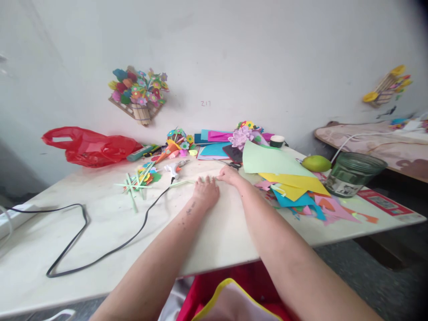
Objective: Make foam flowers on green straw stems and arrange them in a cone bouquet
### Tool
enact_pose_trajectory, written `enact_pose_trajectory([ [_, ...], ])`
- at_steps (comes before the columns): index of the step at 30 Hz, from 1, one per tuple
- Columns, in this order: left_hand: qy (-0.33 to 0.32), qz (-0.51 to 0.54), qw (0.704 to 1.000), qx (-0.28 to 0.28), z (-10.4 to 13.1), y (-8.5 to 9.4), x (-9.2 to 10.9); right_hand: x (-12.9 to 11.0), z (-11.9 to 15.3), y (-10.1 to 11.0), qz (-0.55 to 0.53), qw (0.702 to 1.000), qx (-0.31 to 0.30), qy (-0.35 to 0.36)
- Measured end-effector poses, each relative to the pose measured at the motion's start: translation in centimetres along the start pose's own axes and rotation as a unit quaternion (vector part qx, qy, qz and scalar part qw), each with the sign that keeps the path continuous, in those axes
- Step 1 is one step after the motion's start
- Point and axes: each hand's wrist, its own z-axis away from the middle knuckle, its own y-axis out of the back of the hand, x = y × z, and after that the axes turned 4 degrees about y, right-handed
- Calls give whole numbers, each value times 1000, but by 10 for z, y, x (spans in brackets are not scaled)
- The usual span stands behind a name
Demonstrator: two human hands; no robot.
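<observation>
A thin pale green paper strip [182,183] lies across the table, running in under my left hand [207,192]. That hand rests palm down, its fingers a little apart and pressing the strip to the tabletop. Just to the right, my right hand [229,175] is closed in a pinch at the strip's far end, where little of the paper shows. Left of both hands sit a white glue gun [174,170] and a loose pile of pale green rolled paper sticks [133,189] with colourful paper flowers beside them.
A black cord [115,252] loops over the table's left side. Coloured paper sheets [277,162] and scraps stand to the right, near a green fruit [316,163] and a green glass jar [354,174]. Scissors [234,165], a purple paper flower [241,137] and a red plastic bag [90,149] lie behind.
</observation>
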Motion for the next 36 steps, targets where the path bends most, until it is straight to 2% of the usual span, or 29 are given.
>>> enact_pose_trajectory([
  [10, 10, 1, 1000, -26, 0, 3, 3, 1, 4, 6, 31, 999, -12, -9],
  [20, 13, -17, 1000, -21, 0, 1, 4, 3, 5, 8, 39, 999, -25, -4],
  [27, 8, -13, 1000, -26, 2, 5, 4, 9, 2, 2, 87, 996, -2, -29],
  [36, 10, -24, 999, -32, 1, 7, 4, 16, -4, -3, 82, 995, -19, -59],
])
